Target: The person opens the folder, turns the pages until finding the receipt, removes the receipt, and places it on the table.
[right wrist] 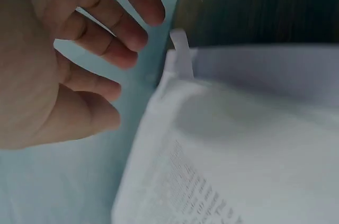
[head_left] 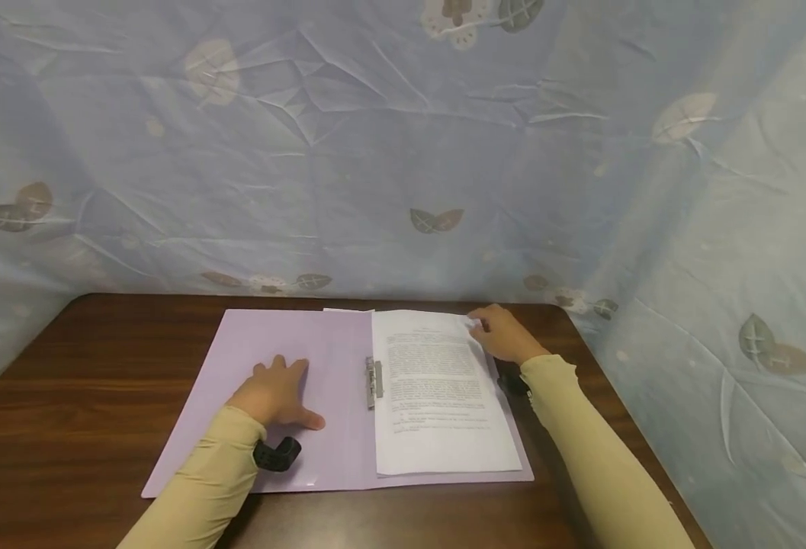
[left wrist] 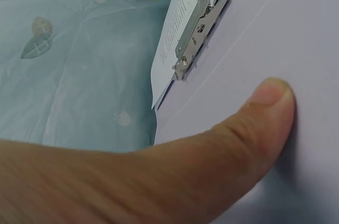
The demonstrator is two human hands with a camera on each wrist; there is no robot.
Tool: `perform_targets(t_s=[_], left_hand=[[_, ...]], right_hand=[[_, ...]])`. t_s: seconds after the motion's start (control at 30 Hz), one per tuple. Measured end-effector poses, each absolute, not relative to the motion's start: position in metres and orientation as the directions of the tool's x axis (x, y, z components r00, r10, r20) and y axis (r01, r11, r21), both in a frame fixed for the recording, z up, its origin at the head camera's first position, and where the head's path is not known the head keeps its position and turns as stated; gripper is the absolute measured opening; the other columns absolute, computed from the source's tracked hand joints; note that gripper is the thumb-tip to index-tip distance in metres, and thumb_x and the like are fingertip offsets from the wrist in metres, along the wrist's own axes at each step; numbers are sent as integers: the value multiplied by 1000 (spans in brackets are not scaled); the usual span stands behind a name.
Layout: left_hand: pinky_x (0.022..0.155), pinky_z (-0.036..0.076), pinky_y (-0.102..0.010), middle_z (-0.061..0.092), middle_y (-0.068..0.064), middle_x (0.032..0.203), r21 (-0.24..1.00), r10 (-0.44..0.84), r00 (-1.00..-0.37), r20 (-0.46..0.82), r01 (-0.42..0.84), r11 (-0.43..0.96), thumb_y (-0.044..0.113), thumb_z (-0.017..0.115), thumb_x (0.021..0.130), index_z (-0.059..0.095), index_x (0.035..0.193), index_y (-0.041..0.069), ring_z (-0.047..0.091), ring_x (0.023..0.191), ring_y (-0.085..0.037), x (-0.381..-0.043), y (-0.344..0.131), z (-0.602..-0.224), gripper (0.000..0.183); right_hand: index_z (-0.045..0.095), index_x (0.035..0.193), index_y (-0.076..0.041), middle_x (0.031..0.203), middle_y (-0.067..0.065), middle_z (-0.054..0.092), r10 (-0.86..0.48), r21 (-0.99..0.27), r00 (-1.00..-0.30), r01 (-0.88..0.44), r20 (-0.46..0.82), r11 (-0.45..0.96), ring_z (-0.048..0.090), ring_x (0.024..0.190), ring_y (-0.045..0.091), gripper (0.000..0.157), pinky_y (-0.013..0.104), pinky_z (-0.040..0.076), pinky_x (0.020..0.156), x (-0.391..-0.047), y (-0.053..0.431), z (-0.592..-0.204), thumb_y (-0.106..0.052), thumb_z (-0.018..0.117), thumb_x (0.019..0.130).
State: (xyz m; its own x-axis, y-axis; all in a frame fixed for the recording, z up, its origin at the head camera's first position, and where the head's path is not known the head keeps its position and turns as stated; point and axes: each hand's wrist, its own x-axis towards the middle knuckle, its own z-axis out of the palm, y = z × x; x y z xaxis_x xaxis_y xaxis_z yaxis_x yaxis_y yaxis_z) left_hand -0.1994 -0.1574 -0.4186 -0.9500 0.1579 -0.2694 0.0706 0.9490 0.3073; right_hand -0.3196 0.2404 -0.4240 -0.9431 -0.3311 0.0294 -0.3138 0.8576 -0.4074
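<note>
A lilac folder [head_left: 334, 335] lies spread flat, with a metal clip [head_left: 373, 381] along its middle. Printed sheets [head_left: 437, 450] rest on its right side, and their far right corner is curled up. My left hand [head_left: 275, 393] rests on the left cover with fingers spread; in the left wrist view its thumb [left wrist: 254, 123] touches the lilac surface. At the sheets' far right corner is my right hand [head_left: 508, 335]. The right wrist view shows that hand [right wrist: 79, 65] with loosely bent fingers, a gap between them and the curled corner [right wrist: 181, 52], holding nothing.
The folder lies on a dark brown wooden table [head_left: 66, 396]. A pale blue curtain [head_left: 368, 175] with a leaf print hangs behind the table and along its right side. A bit of white paper [head_left: 348, 309] sticks out past the folder's far edge.
</note>
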Motion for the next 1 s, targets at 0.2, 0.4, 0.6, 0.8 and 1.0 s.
perform_targets(t_s=[0.2, 0.4, 0.6, 0.8, 1.0], left_hand=[[96, 47, -69, 46, -37, 139, 307, 161, -954, -253, 79, 949, 55, 93, 67, 47, 150, -2, 47, 123, -59, -198, -157, -418, 111], [98, 46, -68, 45, -37, 140, 300, 154, -953, -262, 71, 951, 54, 94, 67, 46, 150, -2, 46, 124, -59, -198, -162, -419, 111], [99, 46, -68, 46, -38, 138, 302, 153, -955, -255, 72, 951, 53, 94, 67, 46, 149, -3, 46, 123, -59, -196, -165, -422, 110], [96, 47, -67, 47, -37, 136, 287, 149, -954, -259, 71, 955, 55, 93, 67, 46, 149, -3, 49, 119, -57, -195, -162, -420, 111], [94, 48, -66, 47, -37, 135, 275, 143, -954, -264, 67, 959, 55, 92, 68, 45, 149, -3, 49, 117, -56, -195, -162, -420, 110]], right_hand=[[51, 148, 0, 149, 29, 44, -324, -295, -941, -284, -94, 912, 42, 139, 47, 56, 63, 37, 112, -331, 221, -430, -30, 59, 103], [46, 151, 2, 153, 32, 38, -260, -233, -946, -213, -192, 949, 39, 139, 52, 76, 66, 39, 109, -340, 213, -436, -44, 69, 94], [45, 153, 0, 156, 30, 38, -242, -229, -943, -190, -229, 955, 38, 142, 51, 83, 66, 37, 110, -344, 213, -439, -50, 71, 92], [46, 151, 3, 153, 30, 43, -254, -232, -944, -204, -209, 951, 44, 137, 50, 81, 66, 39, 109, -345, 213, -440, -49, 70, 94], [56, 145, 1, 143, 29, 50, -270, -209, -947, -232, -175, 950, 50, 128, 47, 72, 64, 43, 104, -347, 211, -443, -49, 69, 95]])
